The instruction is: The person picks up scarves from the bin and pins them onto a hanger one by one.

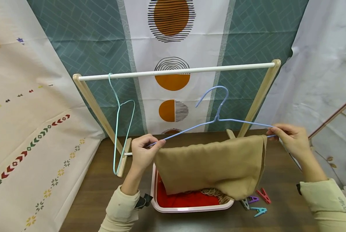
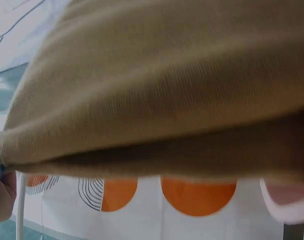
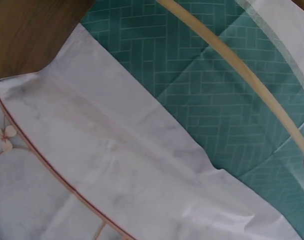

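A light blue clothes hanger (image 1: 217, 118) is held up by both hands, its hook free and pointing up. Over its lower bar hangs a folded tan cloth (image 1: 210, 166), which also fills most of the left wrist view. My left hand (image 1: 144, 149) pinches the hanger's left end between thumb and fingers, close beside the cloth's upper corner. At the opposite end my right hand (image 1: 292, 140) grips the hanger's right corner, just past the cloth's edge. Only a sliver of a hand shows at the right edge of the right wrist view.
Behind stands a wooden rack with a white rail (image 1: 176, 71), a mint green hanger (image 1: 118, 129) on its left. Beneath the cloth is a white-rimmed basin (image 1: 190, 209) holding red fabric (image 1: 178, 200) and beige strings (image 1: 215, 193). Several clothespins (image 1: 259, 211) lie right of it.
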`<state>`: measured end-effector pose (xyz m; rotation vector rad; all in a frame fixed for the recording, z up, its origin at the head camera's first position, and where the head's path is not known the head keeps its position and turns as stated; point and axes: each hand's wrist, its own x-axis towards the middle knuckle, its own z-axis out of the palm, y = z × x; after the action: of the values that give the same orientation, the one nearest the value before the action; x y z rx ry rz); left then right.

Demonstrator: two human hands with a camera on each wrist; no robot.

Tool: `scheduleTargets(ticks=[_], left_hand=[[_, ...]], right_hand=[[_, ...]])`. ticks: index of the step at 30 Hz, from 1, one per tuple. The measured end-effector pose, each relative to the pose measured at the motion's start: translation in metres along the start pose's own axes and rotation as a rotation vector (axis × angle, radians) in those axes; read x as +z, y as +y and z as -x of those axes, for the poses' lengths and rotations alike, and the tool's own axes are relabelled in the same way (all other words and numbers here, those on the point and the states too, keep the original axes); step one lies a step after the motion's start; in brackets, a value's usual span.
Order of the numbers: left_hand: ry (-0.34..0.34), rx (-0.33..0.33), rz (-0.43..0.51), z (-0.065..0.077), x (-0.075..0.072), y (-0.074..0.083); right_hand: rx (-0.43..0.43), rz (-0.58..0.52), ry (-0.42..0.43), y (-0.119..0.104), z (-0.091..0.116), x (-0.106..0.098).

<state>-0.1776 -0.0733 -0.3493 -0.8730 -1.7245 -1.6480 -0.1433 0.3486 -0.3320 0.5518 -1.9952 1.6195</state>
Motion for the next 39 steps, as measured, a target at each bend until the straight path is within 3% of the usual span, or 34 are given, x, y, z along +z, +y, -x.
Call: scheduleTargets(ticks=[5,10,15,28,39], left_hand=[[0.05,-0.136,0.133,0.0,0.005,0.005],[0.155,-0.198,0.249,-0.002,0.008,0.007],[0.209,-0.217,0.311,-0.003,0.009,0.008],[0.251,-0.262,0.346,-0.006,0.008,0.008],[0.288,-0.203,0.378,-0.006,0.008,0.003]], right_hand=[[0.05,0.025,0.035,0.005,0.006,-0.003],[0.116,0.227,0.089,0.019,0.018,-0.015],[0.164,0.329,0.027,0.034,0.039,-0.024],[0.364,0.593,-0.182,0.094,0.111,-0.033],[0.504,0.629,-0.244,0.116,0.146,-0.023]])
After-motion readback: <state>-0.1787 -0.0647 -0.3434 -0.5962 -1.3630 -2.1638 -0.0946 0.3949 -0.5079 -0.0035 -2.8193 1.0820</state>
